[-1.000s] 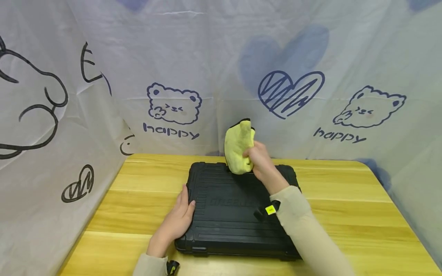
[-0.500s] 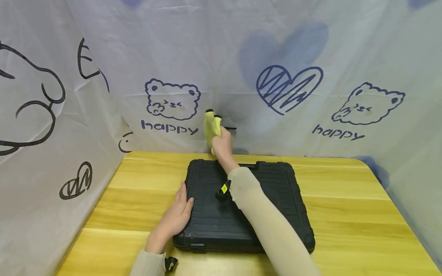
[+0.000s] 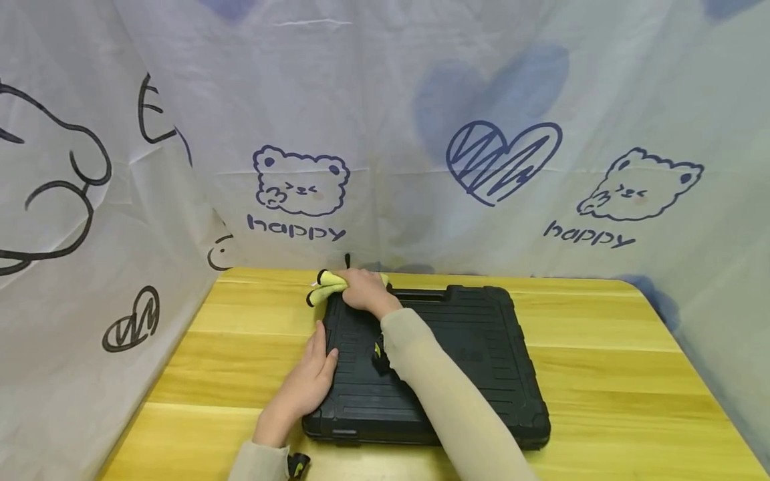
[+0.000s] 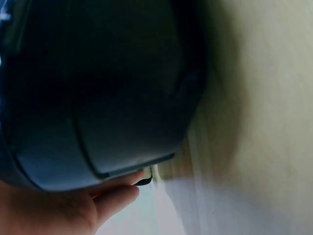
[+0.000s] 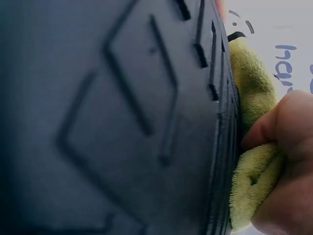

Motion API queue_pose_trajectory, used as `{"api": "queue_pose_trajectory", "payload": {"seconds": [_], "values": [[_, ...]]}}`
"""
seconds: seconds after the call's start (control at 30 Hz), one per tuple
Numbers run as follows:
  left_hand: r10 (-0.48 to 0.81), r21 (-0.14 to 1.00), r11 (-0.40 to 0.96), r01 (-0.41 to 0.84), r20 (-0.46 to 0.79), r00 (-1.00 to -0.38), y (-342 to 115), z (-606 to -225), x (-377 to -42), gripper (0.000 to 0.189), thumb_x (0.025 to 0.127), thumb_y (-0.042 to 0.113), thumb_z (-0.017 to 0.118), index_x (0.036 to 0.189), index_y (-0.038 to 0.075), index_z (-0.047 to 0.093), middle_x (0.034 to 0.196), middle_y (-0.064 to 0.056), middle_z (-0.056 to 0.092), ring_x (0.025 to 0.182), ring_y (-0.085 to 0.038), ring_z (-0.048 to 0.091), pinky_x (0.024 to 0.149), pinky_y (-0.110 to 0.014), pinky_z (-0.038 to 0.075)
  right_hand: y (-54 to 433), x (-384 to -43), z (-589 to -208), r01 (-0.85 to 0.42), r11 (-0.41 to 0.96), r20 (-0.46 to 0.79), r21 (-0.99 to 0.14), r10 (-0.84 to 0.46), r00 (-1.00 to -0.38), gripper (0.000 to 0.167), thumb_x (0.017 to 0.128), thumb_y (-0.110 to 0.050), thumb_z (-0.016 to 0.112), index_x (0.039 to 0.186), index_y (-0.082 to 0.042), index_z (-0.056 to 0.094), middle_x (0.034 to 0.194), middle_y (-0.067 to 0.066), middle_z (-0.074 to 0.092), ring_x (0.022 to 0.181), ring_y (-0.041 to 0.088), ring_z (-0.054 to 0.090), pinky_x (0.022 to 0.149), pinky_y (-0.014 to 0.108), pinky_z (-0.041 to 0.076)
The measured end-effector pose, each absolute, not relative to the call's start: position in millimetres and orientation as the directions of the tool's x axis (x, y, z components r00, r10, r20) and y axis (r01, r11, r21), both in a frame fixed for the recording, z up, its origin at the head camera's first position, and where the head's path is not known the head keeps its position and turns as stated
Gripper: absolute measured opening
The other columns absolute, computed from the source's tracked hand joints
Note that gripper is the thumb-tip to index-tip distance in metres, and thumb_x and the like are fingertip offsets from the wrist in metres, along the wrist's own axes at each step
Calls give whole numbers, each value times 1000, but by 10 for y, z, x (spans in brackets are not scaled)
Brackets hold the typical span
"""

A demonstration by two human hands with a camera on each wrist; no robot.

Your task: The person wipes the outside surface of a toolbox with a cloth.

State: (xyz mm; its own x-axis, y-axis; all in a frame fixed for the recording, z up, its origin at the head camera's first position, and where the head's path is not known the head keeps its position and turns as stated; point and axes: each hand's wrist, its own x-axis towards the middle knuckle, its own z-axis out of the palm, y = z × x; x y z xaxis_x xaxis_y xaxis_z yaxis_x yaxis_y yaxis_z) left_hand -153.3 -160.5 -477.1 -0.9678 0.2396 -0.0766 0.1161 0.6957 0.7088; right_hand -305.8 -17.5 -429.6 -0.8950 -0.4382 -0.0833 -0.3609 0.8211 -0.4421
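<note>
A black hard plastic case [image 3: 475, 341] with ribbed lid and a handle gap at its far edge lies flat on the table. My left hand [image 3: 305, 379] rests against its left side with fingers stretched out; in the left wrist view the fingers [image 4: 120, 198] lie along the case's edge. At the far left corner of the lid, my right hand [image 3: 363, 291] grips a yellow cloth [image 3: 327, 287] with black trim. Seen from the right wrist, the bunched cloth [image 5: 254, 83] touches the case's surface, and part of it is hidden under the hand.
The yellow wood-grain table [image 3: 607, 361] extends on both sides of the case. A white curtain [image 3: 397, 113] with blue drawings hangs right behind the table's far edge and along its left side.
My right hand has swung left with the cloth, up past the far edge, then down onto the case's far left corner. The left hand and the case have hardly moved.
</note>
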Motion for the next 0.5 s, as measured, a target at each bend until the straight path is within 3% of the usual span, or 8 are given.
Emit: {"api": "queue_pose_trajectory", "payload": {"seconds": [0.2,0.5], "values": [[238,710,696,107,-87,-967,-1592,-4733,-1504,68,110,30,28,156,3,-13,163,-23,-3,149,-39,9,115,-57,21,-180,-3039,-4270,-362,837,-126,-411,-445,-886,65,93,-3,47,153,-27,41,147,4,51,133,29,46,100,44,35],[217,717,692,90,-87,-972,-1576,-4693,-1484,67,110,30,28,157,2,-11,164,-22,-3,149,-38,10,115,-56,21,-152,-3050,-4228,-362,824,-149,-436,-463,-874,64,94,-1,47,153,-24,41,148,6,50,135,29,44,106,44,34]]}}
